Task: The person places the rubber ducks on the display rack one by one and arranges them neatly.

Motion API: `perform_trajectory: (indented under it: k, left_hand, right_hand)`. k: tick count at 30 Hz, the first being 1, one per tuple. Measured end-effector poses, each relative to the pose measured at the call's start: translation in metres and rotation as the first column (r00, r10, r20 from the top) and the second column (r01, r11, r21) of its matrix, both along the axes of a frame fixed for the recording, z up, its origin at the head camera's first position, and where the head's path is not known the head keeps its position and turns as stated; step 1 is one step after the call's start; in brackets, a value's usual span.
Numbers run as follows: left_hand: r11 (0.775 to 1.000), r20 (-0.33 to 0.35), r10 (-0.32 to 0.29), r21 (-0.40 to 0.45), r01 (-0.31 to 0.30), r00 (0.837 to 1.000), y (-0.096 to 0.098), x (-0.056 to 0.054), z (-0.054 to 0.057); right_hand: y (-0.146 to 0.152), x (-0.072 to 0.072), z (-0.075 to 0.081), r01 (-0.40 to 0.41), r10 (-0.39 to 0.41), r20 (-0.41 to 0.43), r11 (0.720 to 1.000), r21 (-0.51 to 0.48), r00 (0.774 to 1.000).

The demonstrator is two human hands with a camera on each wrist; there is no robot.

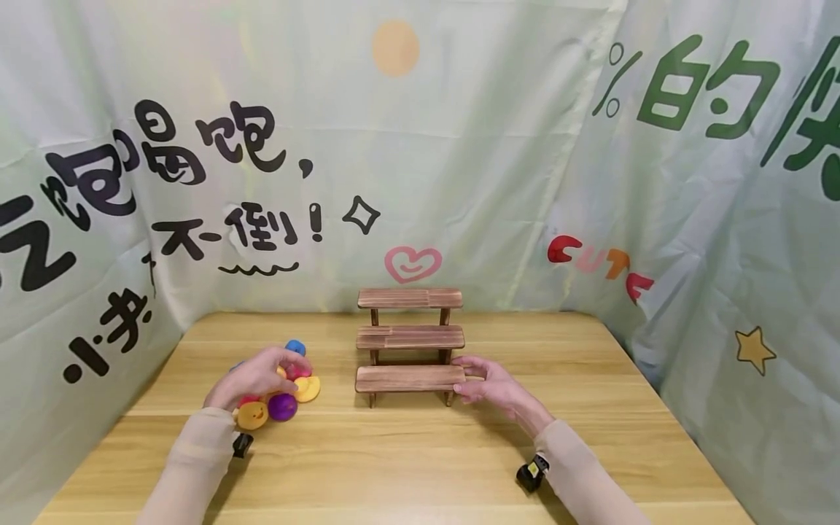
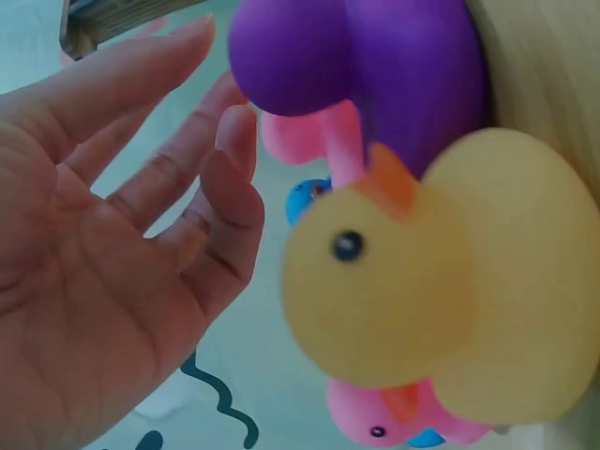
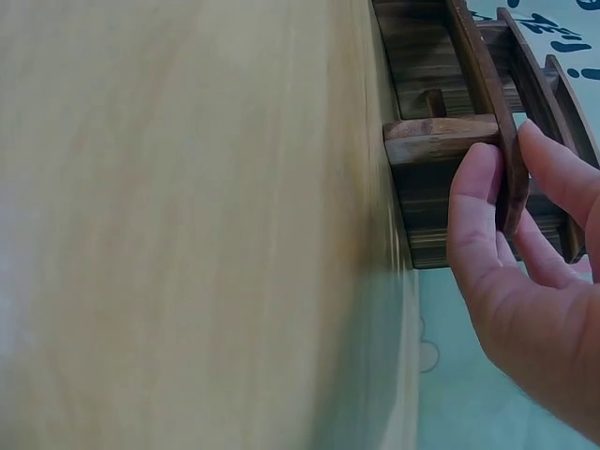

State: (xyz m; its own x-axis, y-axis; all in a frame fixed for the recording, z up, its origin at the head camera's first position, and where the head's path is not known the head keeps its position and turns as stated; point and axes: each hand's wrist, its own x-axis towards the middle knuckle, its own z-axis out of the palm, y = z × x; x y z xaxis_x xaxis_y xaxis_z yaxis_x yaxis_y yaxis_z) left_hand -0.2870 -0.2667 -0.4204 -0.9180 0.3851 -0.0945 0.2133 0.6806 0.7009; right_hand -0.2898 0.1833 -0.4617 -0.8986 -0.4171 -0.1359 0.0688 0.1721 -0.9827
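A three-tier wooden stand [image 1: 410, 377] stands on the table. At its right end my right hand [image 1: 487, 386] grips the lowest plank, with the thumb on one side and fingers on the other, as the right wrist view shows of the hand [image 3: 534, 253] and stand [image 3: 441, 141]. Over a cluster of rubber ducks hovers my left hand [image 1: 259, 375], its fingers loosely bent and nothing held in them. Beside that hand [image 2: 122, 225] in the left wrist view are a yellow duck [image 2: 375, 281], a purple duck [image 2: 412, 75] and a pink duck [image 2: 356, 412]. The hand partly covers the cluster in the head view.
A blue duck [image 1: 296, 347] sits at the back of the cluster, and a yellow one [image 1: 307, 389] at its right side. The wooden table [image 1: 407, 467] is bordered at the back and sides by a printed cloth [image 1: 472, 182]. Both wrists carry small black cameras.
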Motion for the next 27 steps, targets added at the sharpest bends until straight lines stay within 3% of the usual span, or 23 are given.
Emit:
perform_trajectory:
  k: [6,15,19,27]
  left_hand:
    - [1.0,0.024,0.007,-0.004,-0.007,1.0,-0.001,-0.001,-0.005]
    - [1.0,-0.01,-0.026,0.006,0.026,1.0,-0.001,-0.005,-0.011]
    - [0.999,0.016,-0.026,0.032,0.025,1.0,0.0,-0.006,-0.012]
    - [0.999,0.042,0.042,-0.004,-0.042,0.998,0.004,-0.007,-0.012]
  right_hand:
    - [0.001,-0.001,-0.002,-0.004,0.004,-0.003,1.0,-0.014,1.0]
    - [0.0,-0.002,-0.004,0.001,-0.001,0.001,1.0,-0.019,1.0]
    - [0.001,-0.003,-0.004,-0.011,0.011,0.003,1.0,-0.026,1.0]
    - [0.003,-0.004,-0.004,-0.039,0.039,0.007,0.999,-0.028,0.999]
